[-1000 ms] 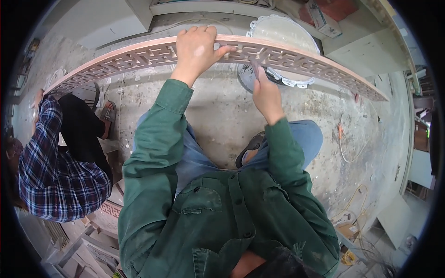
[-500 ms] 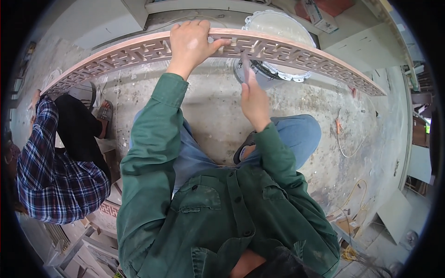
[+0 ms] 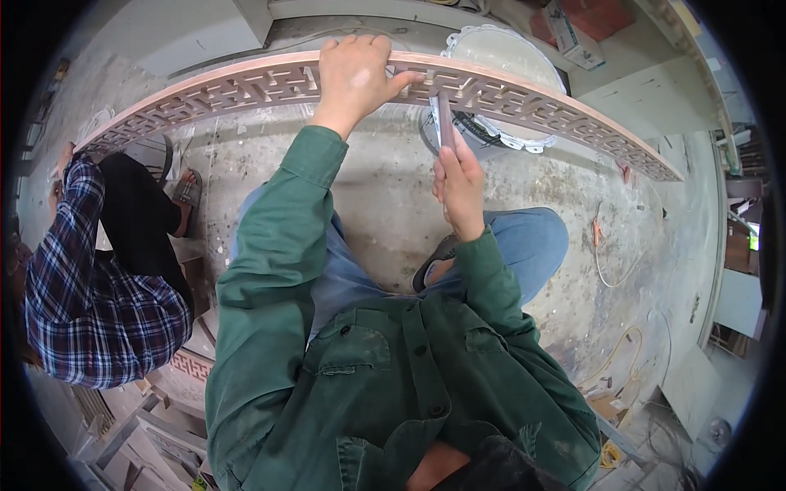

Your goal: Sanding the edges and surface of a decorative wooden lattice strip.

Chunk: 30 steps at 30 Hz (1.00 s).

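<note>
1. My right fingers are closed around a flat grey stick, which points up and away from me.
2. My left fingers are hooked over the top edge of a long wooden panel, gripping it, with my thumb laid along its cut-out face.
3. The stick's far end is at the panel's openwork, just right of my left thumb; I can't tell whether it goes into an opening.
4. The panel stretches across in front of me, well past my fingers on both sides.
5. Beyond its middle right sits a big round white lid with a scalloped rim, partly hidden by the wood.
6. A co-worker in a checked shirt is on my left, one hand at the panel's left end.
7. To my right, an orange-handled thing lies on the stained floor, beside a pale cord.
</note>
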Tool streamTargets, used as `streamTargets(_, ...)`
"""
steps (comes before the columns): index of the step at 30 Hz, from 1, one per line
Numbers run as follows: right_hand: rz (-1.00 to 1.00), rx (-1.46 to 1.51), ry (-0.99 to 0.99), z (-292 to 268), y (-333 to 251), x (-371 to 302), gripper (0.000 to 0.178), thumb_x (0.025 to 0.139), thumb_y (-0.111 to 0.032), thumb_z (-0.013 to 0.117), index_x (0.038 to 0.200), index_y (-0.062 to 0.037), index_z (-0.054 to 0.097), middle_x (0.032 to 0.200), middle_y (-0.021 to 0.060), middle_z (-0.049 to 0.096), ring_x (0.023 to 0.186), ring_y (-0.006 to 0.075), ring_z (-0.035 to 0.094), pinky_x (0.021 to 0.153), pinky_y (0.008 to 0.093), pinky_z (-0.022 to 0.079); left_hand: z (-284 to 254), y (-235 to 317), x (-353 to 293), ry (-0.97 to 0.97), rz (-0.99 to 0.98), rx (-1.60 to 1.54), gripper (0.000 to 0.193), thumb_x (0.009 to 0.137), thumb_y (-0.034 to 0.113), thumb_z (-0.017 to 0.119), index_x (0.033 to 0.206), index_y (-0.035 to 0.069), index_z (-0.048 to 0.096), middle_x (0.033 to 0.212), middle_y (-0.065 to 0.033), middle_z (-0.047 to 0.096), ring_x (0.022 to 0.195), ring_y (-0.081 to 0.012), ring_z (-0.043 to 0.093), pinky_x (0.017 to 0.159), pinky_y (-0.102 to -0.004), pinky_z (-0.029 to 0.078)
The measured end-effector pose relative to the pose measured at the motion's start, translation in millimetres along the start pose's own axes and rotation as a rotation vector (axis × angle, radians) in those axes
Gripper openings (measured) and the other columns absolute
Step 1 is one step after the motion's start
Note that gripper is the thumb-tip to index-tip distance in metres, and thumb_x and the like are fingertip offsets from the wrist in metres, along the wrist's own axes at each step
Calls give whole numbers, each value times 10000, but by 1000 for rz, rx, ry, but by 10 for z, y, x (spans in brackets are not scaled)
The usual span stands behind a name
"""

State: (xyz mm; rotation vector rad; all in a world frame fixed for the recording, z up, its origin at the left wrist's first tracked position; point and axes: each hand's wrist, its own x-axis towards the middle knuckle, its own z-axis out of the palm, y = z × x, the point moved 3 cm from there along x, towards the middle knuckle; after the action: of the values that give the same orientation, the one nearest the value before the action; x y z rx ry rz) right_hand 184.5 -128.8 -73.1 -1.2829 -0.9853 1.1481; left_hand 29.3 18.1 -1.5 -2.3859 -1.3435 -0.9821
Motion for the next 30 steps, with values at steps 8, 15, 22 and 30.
streamTargets(8, 88, 226, 48, 152, 20, 229, 480, 987, -174, 477, 1455, -103, 399, 671, -59, 454, 492, 16, 368, 409, 178, 302, -27, -19, -21, 19, 13, -6, 531, 651, 622, 726, 702, 105, 615, 668, -41, 623, 706, -246, 618, 671, -387, 410)
streamTargets(15, -81, 134, 68, 140, 28, 305, 409, 982, -166, 477, 1362, -14, 471, 704, -48, 479, 512, 16, 392, 413, 183, 310, -10, -4, 3, 72, 34, -7, 540, 666, 631, 716, 644, 112, 570, 614, -13, 590, 655, -238, 600, 638, -379, 393)
streamTargets(22, 113, 156, 117, 204, 61, 181, 364, 980, -191, 488, 1317, -56, 461, 677, -35, 481, 483, 31, 395, 385, 192, 301, 10, -62, -31, -38, -19, 5, 551, 633, 627, 731, 737, 93, 644, 712, -64, 654, 726, -251, 637, 684, -395, 415)
streamTargets(30, 75, 206, 203, 235, 155, 518, 358, 983, -244, 526, 1288, -67, 465, 706, -23, 488, 497, 37, 402, 397, 189, 333, -2, -9, 13, 52, 24, -24, 536, 668, 627, 716, 652, 109, 578, 620, -15, 592, 672, -241, 608, 645, -386, 399)
